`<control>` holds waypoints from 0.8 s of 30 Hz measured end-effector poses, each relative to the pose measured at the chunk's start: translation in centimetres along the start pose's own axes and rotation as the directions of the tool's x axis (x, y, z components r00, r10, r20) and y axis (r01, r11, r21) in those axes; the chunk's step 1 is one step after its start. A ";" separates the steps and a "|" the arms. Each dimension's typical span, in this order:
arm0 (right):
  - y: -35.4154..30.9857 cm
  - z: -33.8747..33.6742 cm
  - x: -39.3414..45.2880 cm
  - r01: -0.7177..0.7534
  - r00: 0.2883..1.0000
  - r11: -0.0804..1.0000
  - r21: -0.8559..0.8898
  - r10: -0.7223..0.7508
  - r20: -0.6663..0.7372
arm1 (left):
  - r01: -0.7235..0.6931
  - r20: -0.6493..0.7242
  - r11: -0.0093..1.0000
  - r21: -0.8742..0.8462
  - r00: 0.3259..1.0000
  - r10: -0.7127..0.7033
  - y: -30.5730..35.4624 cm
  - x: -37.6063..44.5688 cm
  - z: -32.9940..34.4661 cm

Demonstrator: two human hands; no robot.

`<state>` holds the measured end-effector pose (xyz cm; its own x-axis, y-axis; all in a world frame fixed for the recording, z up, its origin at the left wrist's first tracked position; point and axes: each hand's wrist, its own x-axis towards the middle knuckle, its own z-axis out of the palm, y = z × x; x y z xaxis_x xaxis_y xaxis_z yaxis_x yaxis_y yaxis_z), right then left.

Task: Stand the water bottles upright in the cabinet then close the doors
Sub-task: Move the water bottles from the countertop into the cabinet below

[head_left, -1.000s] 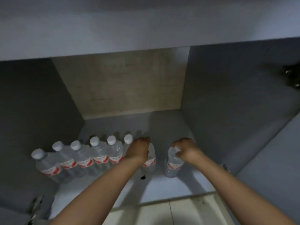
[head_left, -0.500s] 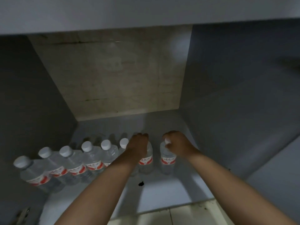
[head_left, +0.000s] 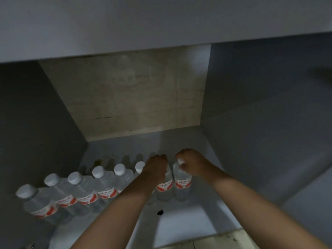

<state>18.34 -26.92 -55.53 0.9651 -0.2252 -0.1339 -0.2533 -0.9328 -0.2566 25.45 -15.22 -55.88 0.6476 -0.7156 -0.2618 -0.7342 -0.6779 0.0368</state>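
Several clear water bottles with white caps and red-white labels stand upright in a row point(head_left: 84, 191) on the cabinet floor point(head_left: 179, 230). At the row's right end stand two more bottles side by side. My left hand point(head_left: 156, 168) grips the top of the left one point(head_left: 164, 188), hiding its cap. My right hand point(head_left: 192, 163) holds the neck of the rightmost bottle point(head_left: 181, 185), whose white cap shows between my fingers. Both bottles stand upright and touch each other.
The cabinet has a beige back panel point(head_left: 133, 97), a dark left wall point(head_left: 36, 132) and a grey right wall point(head_left: 260, 114). A small dark spot point(head_left: 160, 212) lies on the floor in front of the bottles. Tiled floor point(head_left: 206, 243) shows below the front edge.
My right hand has slid the rightmost bottle leftwards until it stands against the bottle under my left hand. The camera has shifted a little.
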 end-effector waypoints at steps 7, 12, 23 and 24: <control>0.0 0.7 0.4 0.050 0.999 0.999 -0.020 -0.050 -0.019 | -0.025 0.003 1.000 0.009 1.000 0.025 -0.3 0.5 0.1; -0.2 1.0 0.3 0.030 0.998 1.000 -0.001 -0.030 -0.051 | -0.042 -0.007 0.999 0.013 0.999 0.042 -0.4 0.5 0.3; -1.0 3.1 -2.0 -0.057 0.998 0.995 -0.082 0.054 -0.040 | -0.018 -0.131 1.000 -0.017 0.991 0.016 -0.6 -2.6 1.1; -1.3 2.9 -2.4 -0.087 0.996 0.991 -0.097 0.083 -0.042 | 0.005 -0.158 1.000 -0.023 0.987 -0.009 -0.5 -3.6 0.7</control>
<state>16.17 -24.34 -57.60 0.9426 -0.3138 -0.1146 -0.3287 -0.9324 -0.1502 23.40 -12.17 -55.65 0.6780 -0.7273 -0.1066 -0.7260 -0.6852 0.0578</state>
